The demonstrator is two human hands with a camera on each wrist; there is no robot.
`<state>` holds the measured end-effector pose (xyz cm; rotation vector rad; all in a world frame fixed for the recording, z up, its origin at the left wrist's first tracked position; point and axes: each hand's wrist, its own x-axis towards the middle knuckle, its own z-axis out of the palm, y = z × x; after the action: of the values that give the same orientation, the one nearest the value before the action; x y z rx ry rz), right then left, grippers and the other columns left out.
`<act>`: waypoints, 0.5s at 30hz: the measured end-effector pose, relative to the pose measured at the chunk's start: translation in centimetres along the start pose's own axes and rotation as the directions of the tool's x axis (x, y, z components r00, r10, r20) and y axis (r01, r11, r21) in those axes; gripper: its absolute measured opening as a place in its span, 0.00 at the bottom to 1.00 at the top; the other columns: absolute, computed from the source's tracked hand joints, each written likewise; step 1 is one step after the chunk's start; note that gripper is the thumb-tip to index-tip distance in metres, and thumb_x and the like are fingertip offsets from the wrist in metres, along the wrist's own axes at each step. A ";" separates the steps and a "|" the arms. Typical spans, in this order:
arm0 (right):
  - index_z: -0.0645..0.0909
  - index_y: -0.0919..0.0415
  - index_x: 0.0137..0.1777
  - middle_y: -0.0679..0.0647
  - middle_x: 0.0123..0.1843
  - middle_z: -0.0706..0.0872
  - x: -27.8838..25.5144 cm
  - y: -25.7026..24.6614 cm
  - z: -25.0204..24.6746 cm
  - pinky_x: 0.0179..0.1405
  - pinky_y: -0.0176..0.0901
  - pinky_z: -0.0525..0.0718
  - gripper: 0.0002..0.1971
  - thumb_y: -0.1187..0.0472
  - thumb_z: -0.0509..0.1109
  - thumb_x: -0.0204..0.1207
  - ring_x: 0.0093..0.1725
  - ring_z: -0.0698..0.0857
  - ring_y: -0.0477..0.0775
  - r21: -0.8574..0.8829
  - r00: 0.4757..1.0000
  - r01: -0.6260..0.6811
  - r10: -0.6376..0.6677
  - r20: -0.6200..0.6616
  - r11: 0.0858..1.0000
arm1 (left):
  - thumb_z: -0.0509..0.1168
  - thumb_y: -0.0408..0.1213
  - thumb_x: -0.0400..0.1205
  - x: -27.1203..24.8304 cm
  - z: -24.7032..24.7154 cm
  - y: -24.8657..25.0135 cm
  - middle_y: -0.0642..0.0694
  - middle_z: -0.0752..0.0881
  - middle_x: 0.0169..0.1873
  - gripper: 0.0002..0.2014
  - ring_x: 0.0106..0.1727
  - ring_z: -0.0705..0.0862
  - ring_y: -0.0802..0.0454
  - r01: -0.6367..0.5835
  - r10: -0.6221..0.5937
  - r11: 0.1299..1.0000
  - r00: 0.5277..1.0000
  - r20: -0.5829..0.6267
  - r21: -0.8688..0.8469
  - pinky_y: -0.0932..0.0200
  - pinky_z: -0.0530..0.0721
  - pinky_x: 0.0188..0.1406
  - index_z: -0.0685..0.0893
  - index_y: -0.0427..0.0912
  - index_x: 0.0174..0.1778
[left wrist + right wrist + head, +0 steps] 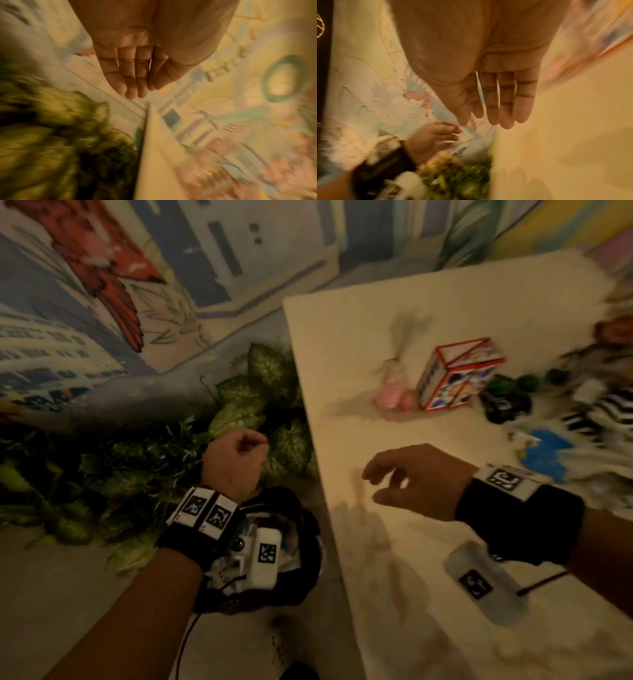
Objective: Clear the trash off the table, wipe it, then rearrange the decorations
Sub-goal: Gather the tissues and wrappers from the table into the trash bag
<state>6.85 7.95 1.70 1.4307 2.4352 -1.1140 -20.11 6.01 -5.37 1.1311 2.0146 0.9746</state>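
Sitting off the left edge of the cream rectangular bench (445, 313), down on the floor, is a round bin lined with a black bag (308, 529), and pale crumpled trash shows inside it, partly hidden by the left wrist camera. Just above and beyond that bin hangs the left hand (236, 463), empty. From the head view its fingers look curled under, but the left wrist view shows those fingers (130, 75) straight, close together and holding nothing.

Over on the bench, the right hand (411, 484) hovers above the near left part of the top, palm down, fingers loosely spread and slightly bent, gripping nothing; the right wrist view confirms the fingers (505, 101) stretched out and bare.

Farther back on the bench stand the decorations: a small pink figure (394, 392), blurred, right beside a cube box with a red wire frame and colourful printed sides (459, 374). To the right of the cube are dark green round things (507, 395), too smeared to identify. Past them, at the right edge, lies a heap of black-and-white striped and blue items (575, 433), also badly blurred.

Left of the bench, green and white variegated leaves (260, 392) crowd the floor below a painted wall mural (137, 268) of buildings and a red bird.
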 end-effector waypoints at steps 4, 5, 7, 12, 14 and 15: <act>0.82 0.49 0.58 0.42 0.51 0.85 -6.5 9.4 -4.2 0.48 0.35 0.79 0.14 0.52 0.74 0.72 0.46 0.84 0.45 -0.039 0.984 -0.165 0.161 -0.082 0.986 | 0.71 0.36 0.73 -3.1 6.8 6.9 0.47 0.88 0.36 0.03 0.40 0.87 0.47 -0.115 0.102 0.991 0.980 0.172 0.067 0.51 0.88 0.44 0.85 0.50 0.37; 0.82 0.49 0.58 0.43 0.51 0.85 -7.9 11.5 -5.2 0.47 0.35 0.78 0.14 0.52 0.74 0.72 0.46 0.83 0.45 -0.042 0.976 -0.198 0.193 -0.098 0.979 | 0.71 0.39 0.72 -3.8 8.5 8.0 0.48 0.88 0.36 0.03 0.41 0.87 0.46 -0.117 0.097 0.990 0.971 0.220 0.078 0.48 0.88 0.45 0.85 0.52 0.37; 0.81 0.50 0.58 0.43 0.51 0.83 -10.7 15.5 -6.8 0.47 0.35 0.76 0.14 0.52 0.73 0.73 0.46 0.81 0.44 -0.043 0.960 -0.256 0.249 -0.131 0.966 | 0.71 0.39 0.72 -5.3 11.9 10.2 0.49 0.88 0.37 0.04 0.41 0.87 0.46 -0.134 0.091 0.983 0.948 0.305 0.122 0.43 0.88 0.46 0.84 0.53 0.36; 0.82 0.51 0.59 0.49 0.54 0.84 -16.3 23.4 -9.7 0.45 0.38 0.75 0.16 0.51 0.75 0.71 0.48 0.82 0.48 0.008 0.909 -0.374 0.369 -0.192 0.927 | 0.72 0.36 0.75 -8.7 19.6 15.2 0.50 0.86 0.42 0.05 0.41 0.83 0.52 -0.246 0.125 0.934 0.904 0.410 0.259 0.57 0.82 0.46 0.84 0.47 0.44; 0.81 0.51 0.60 0.49 0.60 0.83 -17.9 25.7 -10.1 0.47 0.37 0.75 0.18 0.49 0.75 0.71 0.52 0.83 0.50 0.012 0.901 -0.384 0.378 -0.213 0.923 | 0.72 0.37 0.75 -9.5 22.4 16.7 0.50 0.86 0.45 0.07 0.41 0.82 0.53 -0.291 0.137 0.907 0.887 0.441 0.304 0.60 0.79 0.46 0.83 0.47 0.47; 0.80 0.51 0.62 0.49 0.63 0.82 -18.6 26.6 -10.2 0.48 0.36 0.74 0.20 0.49 0.75 0.71 0.55 0.83 0.50 -0.004 0.901 -0.384 0.373 -0.220 0.923 | 0.72 0.38 0.76 -9.8 23.7 17.4 0.50 0.86 0.47 0.09 0.42 0.81 0.54 -0.304 0.129 0.892 0.880 0.456 0.334 0.61 0.77 0.46 0.83 0.47 0.50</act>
<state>40.82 8.84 2.81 1.9909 2.1468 -0.8454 10.39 10.62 -1.95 1.6627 1.7827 0.3626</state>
